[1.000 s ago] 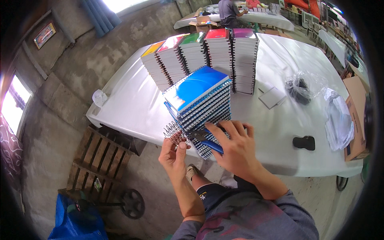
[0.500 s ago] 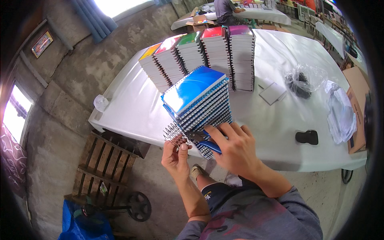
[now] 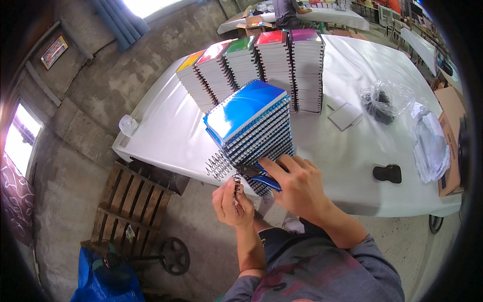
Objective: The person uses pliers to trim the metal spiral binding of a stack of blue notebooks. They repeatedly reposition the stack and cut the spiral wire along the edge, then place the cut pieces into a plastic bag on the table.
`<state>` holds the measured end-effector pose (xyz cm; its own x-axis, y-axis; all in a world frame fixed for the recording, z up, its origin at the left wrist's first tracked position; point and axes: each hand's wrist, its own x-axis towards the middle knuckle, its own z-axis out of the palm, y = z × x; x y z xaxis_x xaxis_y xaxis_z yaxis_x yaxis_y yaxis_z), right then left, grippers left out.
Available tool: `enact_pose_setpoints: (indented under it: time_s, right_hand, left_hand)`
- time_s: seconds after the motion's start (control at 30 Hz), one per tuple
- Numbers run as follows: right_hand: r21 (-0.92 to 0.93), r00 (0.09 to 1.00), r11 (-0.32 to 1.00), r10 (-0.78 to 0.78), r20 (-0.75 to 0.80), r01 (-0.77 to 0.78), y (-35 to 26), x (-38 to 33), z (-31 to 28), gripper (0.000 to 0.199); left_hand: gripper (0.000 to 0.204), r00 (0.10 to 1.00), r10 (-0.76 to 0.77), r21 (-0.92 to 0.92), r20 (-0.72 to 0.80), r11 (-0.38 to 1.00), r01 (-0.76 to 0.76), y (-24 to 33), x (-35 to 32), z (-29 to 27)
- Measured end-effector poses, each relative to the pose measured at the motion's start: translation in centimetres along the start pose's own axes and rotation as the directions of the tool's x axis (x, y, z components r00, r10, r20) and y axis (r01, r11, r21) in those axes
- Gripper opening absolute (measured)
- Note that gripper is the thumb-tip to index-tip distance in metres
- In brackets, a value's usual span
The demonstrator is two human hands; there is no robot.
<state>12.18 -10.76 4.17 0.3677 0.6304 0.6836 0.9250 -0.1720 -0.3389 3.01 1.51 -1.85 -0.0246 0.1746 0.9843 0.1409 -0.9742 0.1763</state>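
Head view: blue spiral notebooks (image 3: 246, 111) are standing stacked at the near edge of the tabletop (image 3: 342, 176).
Closed to a pinch, the left hand (image 3: 233, 206) is holding a dark wire coil (image 3: 238, 187); the right hand (image 3: 299, 187) is gripping blue-handled cutters (image 3: 267, 181), which are pointing left.

At the table's (image 3: 342, 176) near edge, the left hand (image 3: 233, 204) is raised, thumb and fingertips pinched together, forearm nearly upright. Just beside it, the right hand (image 3: 298, 183) curls in a grip, back uppermost, forearm slanting inward from the right.
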Motion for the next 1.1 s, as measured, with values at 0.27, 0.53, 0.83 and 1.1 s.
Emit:
enact_pose_setpoints:
  time_s: [0.27, 0.53, 0.83, 1.1]
  right_hand:
    - [0.029, 0.998, 0.999, 0.035, 0.045, -0.036, 0.0, 0.1, -0.1, 0.053]
    - [0.017, 0.999, 0.999, 0.039, -0.028, -0.038, -0.2, -0.1, -1.2, 0.055]
    - [-0.049, 0.999, 0.999, 0.02, -0.046, -0.022, -0.8, 0.5, -1.3, 0.055]
    - [-0.106, 0.999, 0.994, 0.023, -0.025, -0.026, -1.5, 0.6, -1.4, 0.055]
  left_hand:
    - [0.029, 0.841, -0.542, -0.705, -0.002, 0.597, 0.383, 0.6, 2.1, -0.9]
    - [0.012, 0.181, -0.593, -0.604, 0.785, -0.797, 0.009, -0.8, 2.7, -1.7]
    - [0.035, 0.731, -0.581, -0.525, 0.358, 0.522, 0.672, -1.0, 3.0, -0.3]
    - [0.034, 0.816, -0.493, -0.39, 0.302, 0.717, 0.577, -0.3, 3.8, 1.3]
